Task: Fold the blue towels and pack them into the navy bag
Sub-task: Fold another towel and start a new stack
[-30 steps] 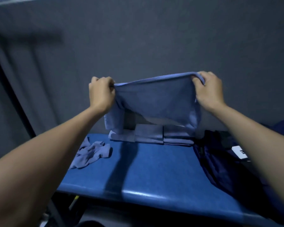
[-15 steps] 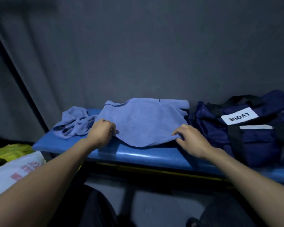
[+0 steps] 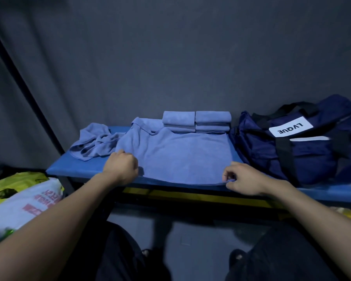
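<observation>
A blue towel (image 3: 176,155) lies spread flat on the blue bench (image 3: 77,169). My left hand (image 3: 121,168) grips its near left corner with curled fingers. My right hand (image 3: 244,178) pinches its near right corner at the bench's front edge. Behind the spread towel stand two stacks of folded blue towels (image 3: 197,121) against the wall. A crumpled blue towel (image 3: 94,144) lies at the bench's left end. The navy bag (image 3: 300,151), with black straps and a white label, sits on the bench to the right.
A dark grey wall rises right behind the bench. Plastic bags, one yellow-green (image 3: 10,187) and one white with red print (image 3: 28,205), lie on the floor at the left. My legs and feet are below the bench's front edge.
The towel went from held up in the air to lying flat on the bench. In the last half second it was drawn nearer, uncovering the folded stacks behind it.
</observation>
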